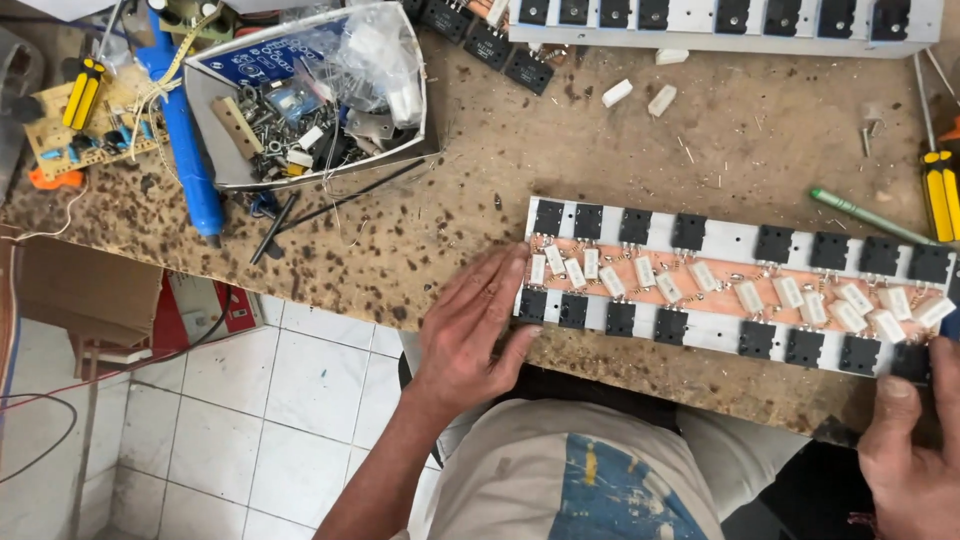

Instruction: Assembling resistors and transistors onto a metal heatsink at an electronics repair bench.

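Two long transistor boards (740, 285), two hands (470, 330), three loose white resistors (617, 93), two yellow-handled screwdrivers (940, 190)
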